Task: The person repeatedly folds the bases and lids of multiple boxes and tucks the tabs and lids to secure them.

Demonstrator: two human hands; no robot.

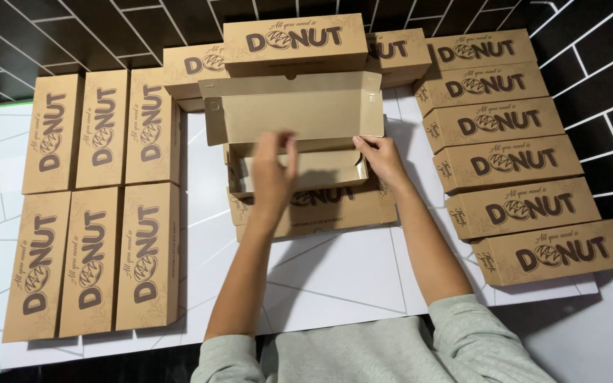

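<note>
Open box at centre of worktop, atop flat blanks. Left hand pinches its front wall; right hand pinches the right corner. Light, creasable cardboard, judged best held at folded edges; closed boxes flank it

From my remote seat I see a white, smooth-topped table with thin dark lines crossing its surface at angles, filling most of the view. Beyond its far edge and along its right edge lies a black tiled surface with thin white grout lines, the tiles long and rectangular, laid in offset rows. The same dark tiling shows past the table's far left corner. Light falls evenly from above; soft grey shadows sit on the tabletop near its left edge and towards its near right corner.
</note>
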